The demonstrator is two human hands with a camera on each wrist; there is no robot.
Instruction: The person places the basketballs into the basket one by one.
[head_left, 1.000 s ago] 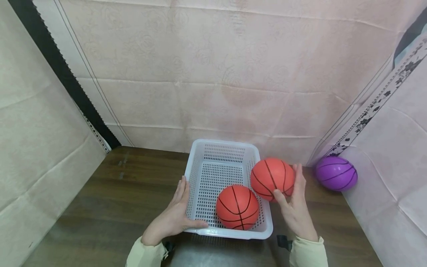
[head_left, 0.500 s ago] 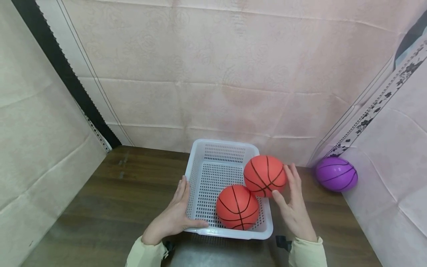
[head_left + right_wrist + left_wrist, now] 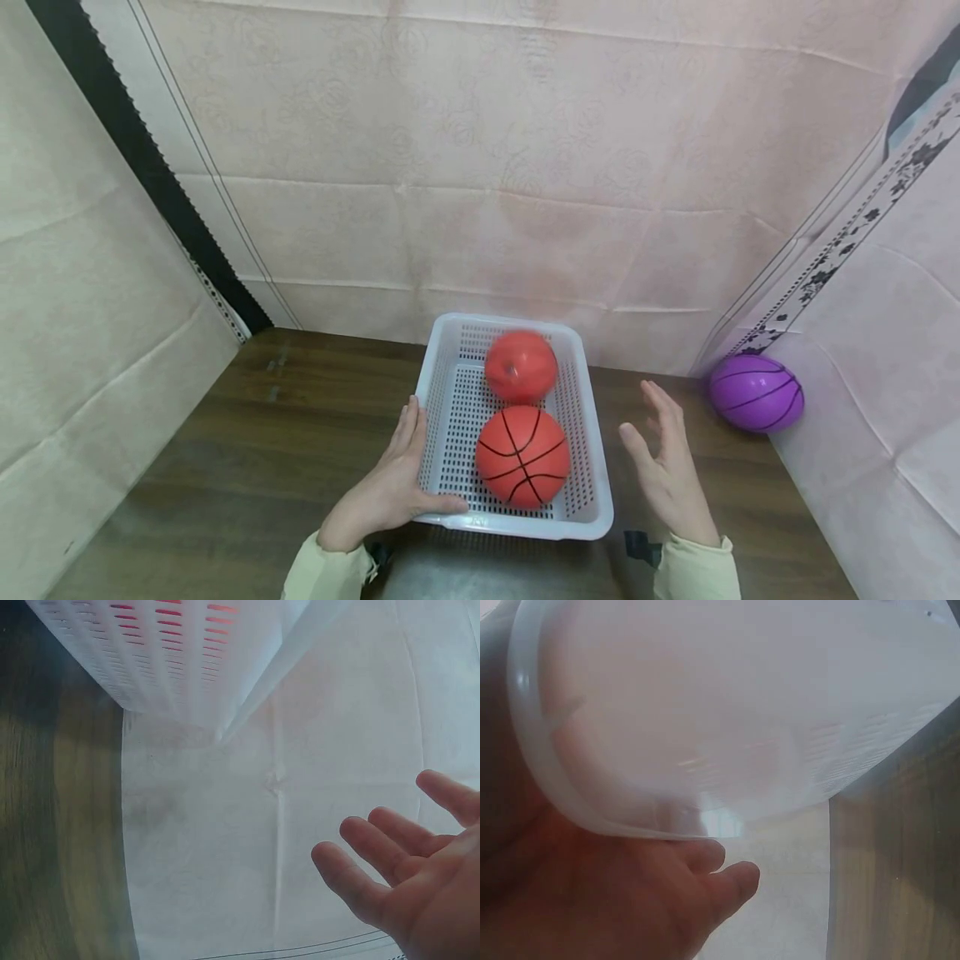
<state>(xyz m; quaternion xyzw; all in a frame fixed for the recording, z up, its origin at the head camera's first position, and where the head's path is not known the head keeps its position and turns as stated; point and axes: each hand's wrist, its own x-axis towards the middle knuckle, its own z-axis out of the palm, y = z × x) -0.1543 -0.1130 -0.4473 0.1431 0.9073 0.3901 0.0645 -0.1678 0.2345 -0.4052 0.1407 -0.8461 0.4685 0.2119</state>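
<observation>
A white plastic basket [image 3: 592,433] with slotted walls holds two orange-red toy basketballs, the far ball [image 3: 521,367] and the near ball [image 3: 522,457]. At its front-left corner my left hand [image 3: 382,492] holds the basket, thumb over the rim and fingers along the outside of the left wall. In the left wrist view, the fingertips [image 3: 739,881] show just past the rim. To the right of the basket my right hand [image 3: 671,475] is apart from it, fingers spread and nothing in them. A purple toy basketball [image 3: 756,392] lies beyond that hand at the right.
A dark wooden table [image 3: 300,433] carries the basket. Pale cloth hangs as a back wall [image 3: 487,167] and as side walls, and the purple ball sits right at the right-hand cloth [image 3: 892,400].
The ball at my right hand has left it and now lies in the basket, two balls lined up front to back. My right hand has opened further; my left has not moved.
</observation>
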